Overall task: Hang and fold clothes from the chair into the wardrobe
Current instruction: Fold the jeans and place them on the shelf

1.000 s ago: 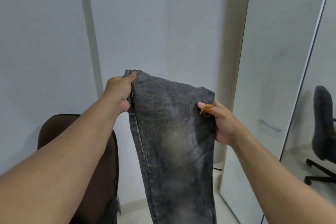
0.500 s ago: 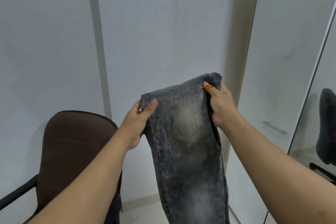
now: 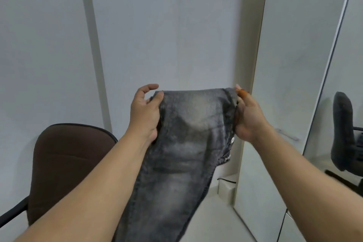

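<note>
Your left hand (image 3: 144,113) pinches the top left edge of the gray jeans (image 3: 188,139) between thumb and palm, but your other fingers (image 3: 151,87) are curled up and loose, so this grip is light. Your right hand (image 3: 247,116) has a full grip on the top right edge, with the thumb pressed on the cloth.

A moment ago the top edge of the jeans was tilted, with your right hand higher than your left. Now both hands are level and the top edge is flat and pulled wide. That looks like you are lining the jeans up, ready to fold them.

The jeans hang down from your hands in the air. The brown chair (image 3: 66,163) is to the left of the jeans and lower down. The white wardrobe door (image 3: 290,84) is to the right of the jeans, close to your right hand. A mirror (image 3: 341,116) is farther right of the jeans.

The jeans are off the chair but not in the wardrobe yet. You likely need to tighten your left grip first.
</note>
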